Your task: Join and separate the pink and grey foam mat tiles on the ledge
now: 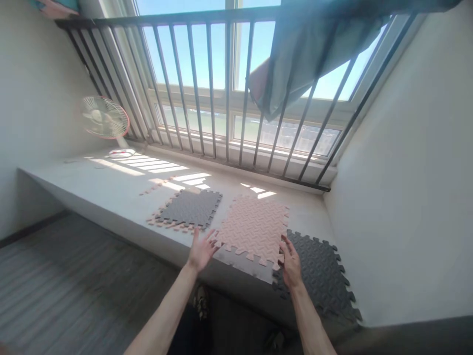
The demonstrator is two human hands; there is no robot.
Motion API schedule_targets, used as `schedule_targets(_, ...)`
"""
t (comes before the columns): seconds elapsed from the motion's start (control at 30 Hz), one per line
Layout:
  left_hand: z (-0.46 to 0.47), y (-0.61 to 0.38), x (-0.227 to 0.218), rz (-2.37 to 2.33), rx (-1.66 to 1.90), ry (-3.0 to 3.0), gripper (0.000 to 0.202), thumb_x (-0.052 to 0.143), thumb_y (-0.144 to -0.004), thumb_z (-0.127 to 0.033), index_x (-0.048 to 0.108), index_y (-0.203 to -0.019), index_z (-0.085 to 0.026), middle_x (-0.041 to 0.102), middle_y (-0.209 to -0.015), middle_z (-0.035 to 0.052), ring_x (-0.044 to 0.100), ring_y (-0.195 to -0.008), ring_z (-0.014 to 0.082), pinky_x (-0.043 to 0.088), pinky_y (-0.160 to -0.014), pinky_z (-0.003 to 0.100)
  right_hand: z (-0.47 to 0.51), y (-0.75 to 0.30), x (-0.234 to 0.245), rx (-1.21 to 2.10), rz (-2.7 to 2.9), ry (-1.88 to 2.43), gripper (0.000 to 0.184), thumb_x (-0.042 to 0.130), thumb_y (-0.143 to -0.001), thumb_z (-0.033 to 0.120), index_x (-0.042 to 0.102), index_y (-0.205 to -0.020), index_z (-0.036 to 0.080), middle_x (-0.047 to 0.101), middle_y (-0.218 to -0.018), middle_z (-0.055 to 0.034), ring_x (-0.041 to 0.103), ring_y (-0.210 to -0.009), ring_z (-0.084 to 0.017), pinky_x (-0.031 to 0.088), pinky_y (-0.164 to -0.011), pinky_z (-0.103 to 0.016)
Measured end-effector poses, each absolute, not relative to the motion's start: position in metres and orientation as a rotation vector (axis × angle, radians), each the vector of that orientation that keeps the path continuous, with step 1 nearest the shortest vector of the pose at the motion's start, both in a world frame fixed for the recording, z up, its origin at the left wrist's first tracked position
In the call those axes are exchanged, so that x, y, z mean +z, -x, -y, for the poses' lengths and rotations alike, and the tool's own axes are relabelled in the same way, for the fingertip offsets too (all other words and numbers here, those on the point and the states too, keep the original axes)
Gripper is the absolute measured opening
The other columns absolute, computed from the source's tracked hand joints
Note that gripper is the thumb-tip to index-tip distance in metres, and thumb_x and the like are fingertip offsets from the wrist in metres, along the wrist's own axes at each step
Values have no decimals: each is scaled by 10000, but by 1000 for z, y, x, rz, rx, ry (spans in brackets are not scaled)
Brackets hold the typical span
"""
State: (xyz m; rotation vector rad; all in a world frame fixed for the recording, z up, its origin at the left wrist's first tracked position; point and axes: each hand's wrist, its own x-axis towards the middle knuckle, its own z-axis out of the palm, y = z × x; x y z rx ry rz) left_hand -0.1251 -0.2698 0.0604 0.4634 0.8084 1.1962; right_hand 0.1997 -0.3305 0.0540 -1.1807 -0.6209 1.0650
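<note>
Your left hand (201,251) and right hand (290,264) are both open, fingers spread wide, and neither holds anything. Between them lies a pink foam puzzle mat (251,229), flat on the window ledge (92,190). Your left hand is just beside its left edge, and the fingers of your right hand (283,248) reach its right edge near the near corner, apparently touching it, though you cannot tell whether they press.

A grey foam puzzle mat (190,208) lies to the left of the pink one, with loose pink border strips (164,222) along its near-left side. A larger grey mat (318,276) lies right, overhanging the ledge's near edge. Sunlight stripes the ledge, and a white desk fan (104,117) stands at its far left. Beyond are a dark metal window grille (221,84) and a grey-green cloth (295,64). A grey floor (74,286) spreads below on the left.
</note>
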Motion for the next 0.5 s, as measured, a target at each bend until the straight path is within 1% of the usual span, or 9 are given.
schedule_targets(0.03,282,121,52,-798,1215,-473,612,698,-834,-828,677,-1118,-285,764,-1212,132,755,-1191,312,674,-965,459,324,-184,55,1072,631,1172,793,855,-761,608,648,-1446,264,828,-1132,-62,747,-713,-163,553,-515,-237)
schedule_targets(0.1,296,109,39,-828,1305,-491,479,877,-767,-655,656,-1001,-300,767,-1076,74,776,-1114,295,667,-998,461,310,-151,58,1094,675,1165,804,824,-774,631,628,-1467,274,824,-1170,-59,772,-788,-185,608,-579,-270)
schedule_targets(0.17,293,101,34,-896,1423,-503,479,980,-679,-483,611,-919,-296,742,-963,17,787,-987,245,675,-948,415,298,-121,63,1143,725,1152,816,790,-793,655,605,-1491,274,823,-1188,-63,791,-854,-209,651,-654,-316)
schedule_targets(0.2,286,102,34,-929,1482,-509,501,1000,-646,-434,591,-898,-291,726,-923,-5,780,-922,215,676,-903,381,294,-110,66,1170,745,1149,817,769,-810,669,594,-1501,270,821,-1204,-71,799,-891,-223,664,-693,-339)
schedule_targets(0.27,262,115,41,-986,1581,-535,535,1005,-610,-402,557,-875,-280,692,-855,-32,755,-834,176,663,-814,330,291,-97,71,1202,775,1151,812,718,-853,704,575,-1514,255,805,-1263,-100,807,-984,-254,677,-764,-379)
schedule_targets(0.37,216,159,58,-1109,1654,-628,554,981,-593,-406,512,-847,-258,653,-779,-42,727,-770,172,643,-747,326,297,-106,71,1164,850,1180,803,675,-890,743,573,-1497,227,775,-1330,-150,799,-1069,-286,667,-793,-396)
schedule_targets(0.43,186,193,70,-1223,1664,-664,543,960,-599,-395,496,-840,-246,632,-752,-45,703,-738,164,639,-736,327,309,-128,65,1093,909,1227,780,693,-886,742,603,-1461,222,782,-1299,-162,803,-1039,-292,653,-760,-386)
schedule_targets(0.5,159,222,76,-1316,1658,-665,512,933,-634,-354,483,-852,-242,618,-753,-47,694,-747,159,637,-751,324,325,-156,54,1015,944,1295,727,707,-886,730,647,-1410,229,803,-1232,-155,805,-988,-288,643,-734,-380)
